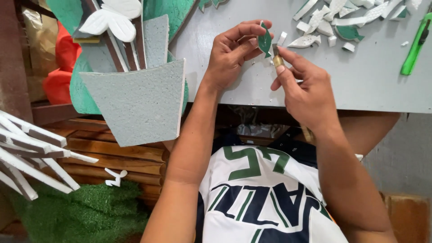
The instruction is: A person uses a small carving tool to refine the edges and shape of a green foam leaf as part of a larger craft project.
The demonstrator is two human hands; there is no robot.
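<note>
the left hand (231,54) pinches a small green leaf (264,41) between thumb and fingers, up over the grey table (360,85). the right hand (306,92) is closed around a little knife (277,58), with its tip right at the bottom of the leaf. white and green scraps (342,20) lie near on the table, a green cutter (416,45) sits at the far right, and a big grey foam piece (135,103) stands well apart on the left.

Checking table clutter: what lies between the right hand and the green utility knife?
In the head view, a bare grey table stretch separates the right hand from the green utility knife; the white foam scraps lie above that line.
</note>
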